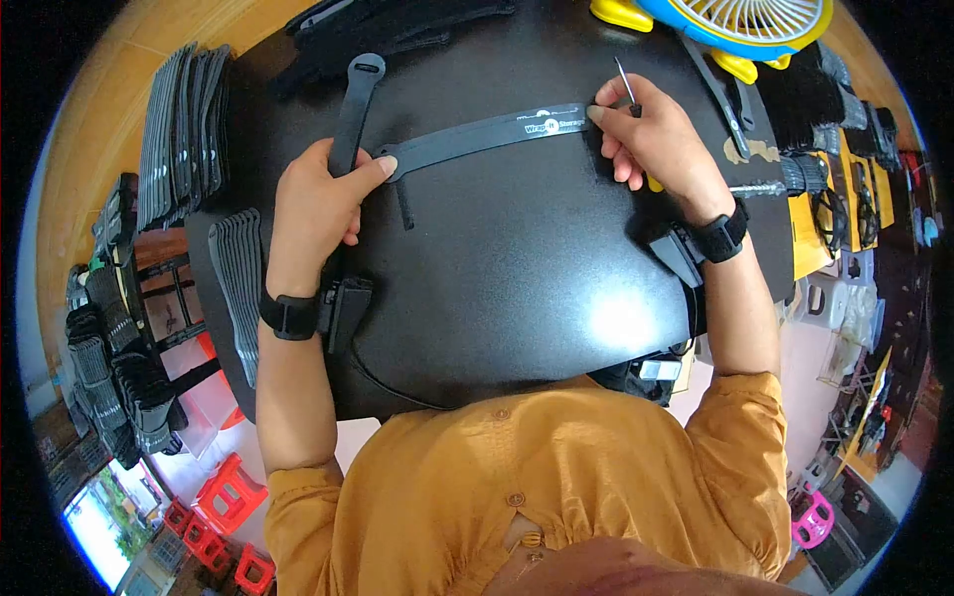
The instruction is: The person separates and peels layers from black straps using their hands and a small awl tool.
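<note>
A dark grey strap with white printed lettering (487, 139) is stretched between my two hands over the dark table. My left hand (323, 197) pinches its left end between thumb and fingers, and a second strap with a rounded, slotted tip (360, 104) stands up beside that thumb. My right hand (656, 134) pinches the printed end. A thin pointed tool (626, 81) with a dark handle also sits in the right hand, its metal tip pointing away from me. A short dark strip (404, 204) shows just below the strap's left end.
Stacked grey straps (184, 139) lie at the far left, with another fanned row (237, 288) by the table's left edge. A blue and yellow fan (745, 30) stands at the back right. Black straps (397, 35) lie at the back; more bundles (805, 109) are at right.
</note>
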Tool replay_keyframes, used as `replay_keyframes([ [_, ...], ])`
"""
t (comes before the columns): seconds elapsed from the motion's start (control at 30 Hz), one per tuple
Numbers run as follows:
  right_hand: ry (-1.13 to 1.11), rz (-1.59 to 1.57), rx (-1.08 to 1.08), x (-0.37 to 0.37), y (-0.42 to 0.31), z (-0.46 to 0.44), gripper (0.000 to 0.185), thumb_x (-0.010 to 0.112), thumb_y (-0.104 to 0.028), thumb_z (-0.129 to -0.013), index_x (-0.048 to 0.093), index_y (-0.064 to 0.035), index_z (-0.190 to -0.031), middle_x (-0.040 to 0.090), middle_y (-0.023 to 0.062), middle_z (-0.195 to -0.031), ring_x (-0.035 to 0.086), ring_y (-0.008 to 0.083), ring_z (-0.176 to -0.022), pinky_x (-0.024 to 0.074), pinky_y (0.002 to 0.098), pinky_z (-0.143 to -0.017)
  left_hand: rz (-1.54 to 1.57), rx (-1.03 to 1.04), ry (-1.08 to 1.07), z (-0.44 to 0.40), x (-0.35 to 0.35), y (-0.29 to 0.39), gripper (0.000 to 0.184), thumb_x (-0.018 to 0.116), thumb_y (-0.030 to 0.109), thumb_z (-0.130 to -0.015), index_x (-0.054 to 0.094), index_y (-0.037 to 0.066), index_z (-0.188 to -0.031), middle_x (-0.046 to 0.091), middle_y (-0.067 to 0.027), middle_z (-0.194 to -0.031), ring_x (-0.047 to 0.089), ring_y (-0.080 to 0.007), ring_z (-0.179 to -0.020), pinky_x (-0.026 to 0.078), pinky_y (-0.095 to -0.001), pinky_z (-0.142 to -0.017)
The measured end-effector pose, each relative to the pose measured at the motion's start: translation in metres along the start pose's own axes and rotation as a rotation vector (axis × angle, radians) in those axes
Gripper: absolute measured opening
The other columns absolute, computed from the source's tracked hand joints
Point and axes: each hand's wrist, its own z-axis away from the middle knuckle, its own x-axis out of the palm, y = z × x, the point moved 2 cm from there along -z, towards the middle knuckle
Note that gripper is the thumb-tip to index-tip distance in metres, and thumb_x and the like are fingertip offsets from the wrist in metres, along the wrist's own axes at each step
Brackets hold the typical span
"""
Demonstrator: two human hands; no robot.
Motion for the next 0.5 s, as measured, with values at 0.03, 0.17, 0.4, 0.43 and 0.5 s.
replay_keyframes([
  [0.03, 0.004, 0.0, -0.005, -0.001, 0.002, -0.001, 0.019, 0.058, -0.015, -0.095, 0.054, -0.0013, -0.107, 0.061, 0.0041, -0.065, 0.058, 0.0089, -0.046, 0.0455, 0.0218, -0.038, 0.057, 0.004, -0.025, -0.001, 0.0, -0.003, 0.029, 0.074, 0.029, -0.084, 0.059, 0.004, -0.088, 0.052, 0.0015, -0.058, 0.047, -0.007, -0.042, 0.037, -0.0229, -0.039],
  [0.17, -0.058, -0.107, 0.007, -0.008, 0.008, -0.004, 0.019, 0.057, -0.018, -0.096, 0.055, -0.0031, -0.107, 0.062, 0.0035, -0.068, 0.057, 0.0073, -0.046, 0.0441, 0.02, -0.039, 0.324, -0.013, -0.069, -0.005, -0.009, -0.013, 0.028, 0.064, 0.033, -0.093, 0.056, 0.006, -0.093, 0.05, 0.0019, -0.066, 0.045, -0.0063, -0.046, 0.035, -0.0221, -0.04],
  [0.4, -0.124, -0.11, -0.183, -0.001, -0.052, 0.064, 0.03, 0.064, -0.031, -0.094, 0.062, -0.0059, -0.11, 0.066, -0.0002, -0.083, 0.051, 0.0033, -0.05, 0.039, 0.0178, -0.041, 0.633, 0.279, -0.187, 0.052, -0.017, 0.028, 0.026, 0.052, 0.031, -0.1, 0.057, 0.005, -0.095, 0.052, 0.0006, -0.07, 0.048, -0.0068, -0.054, 0.037, -0.0208, -0.045],
  [0.43, -0.138, -0.16, -0.272, 0.011, -0.058, 0.079, 0.031, 0.066, -0.032, -0.093, 0.063, -0.006, -0.111, 0.066, 0.0006, -0.086, 0.052, 0.0031, -0.054, 0.0402, 0.0181, -0.042, 0.595, 0.275, -0.251, 0.066, -0.009, 0.039, 0.023, 0.052, 0.028, -0.1, 0.056, 0.005, -0.097, 0.051, 0.0015, -0.067, 0.047, -0.0063, -0.052, 0.036, -0.0209, -0.045],
  [0.5, -0.129, -0.228, -0.577, 0.04, -0.06, 0.096, 0.032, 0.068, -0.031, -0.091, 0.064, -0.0063, -0.111, 0.065, 0.0018, -0.09, 0.054, 0.0037, -0.064, 0.0422, 0.0184, -0.047, 0.377, 0.333, -0.431, 0.084, 0.012, 0.039, 0.021, 0.051, 0.024, -0.1, 0.053, 0.004, -0.098, 0.053, 0.0016, -0.066, 0.05, -0.0067, -0.054, 0.041, -0.0222, -0.048],
])
